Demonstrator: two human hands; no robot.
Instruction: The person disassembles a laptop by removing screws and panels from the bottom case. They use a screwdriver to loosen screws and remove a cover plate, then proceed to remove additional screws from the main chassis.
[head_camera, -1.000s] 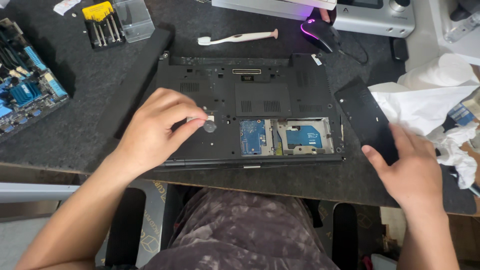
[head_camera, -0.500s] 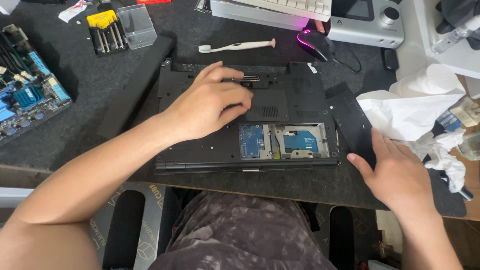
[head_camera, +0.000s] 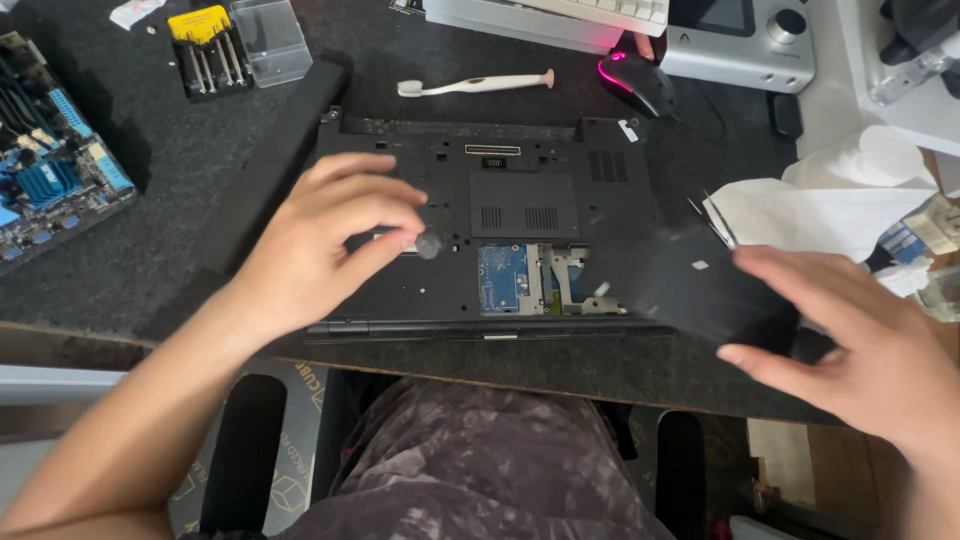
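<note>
Head view shows the left hand (head_camera: 310, 255) steadying the upturned black laptop (head_camera: 500, 230) on the desk mat, fingertips pinching what looks like a small round cell, while the right hand (head_camera: 860, 350), fingers loosely spread, holds the blurred black cover panel (head_camera: 700, 285) beside the open bay

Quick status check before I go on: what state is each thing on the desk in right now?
Laptop: upside down, bottom bay open, blue board exposed.
Black cover panel: off the laptop, held by right hand, blurred.
Left hand: resting on laptop, fingertips by a small round part.
Screwdriver case: lid open.
Mouse: lit pink.
</note>
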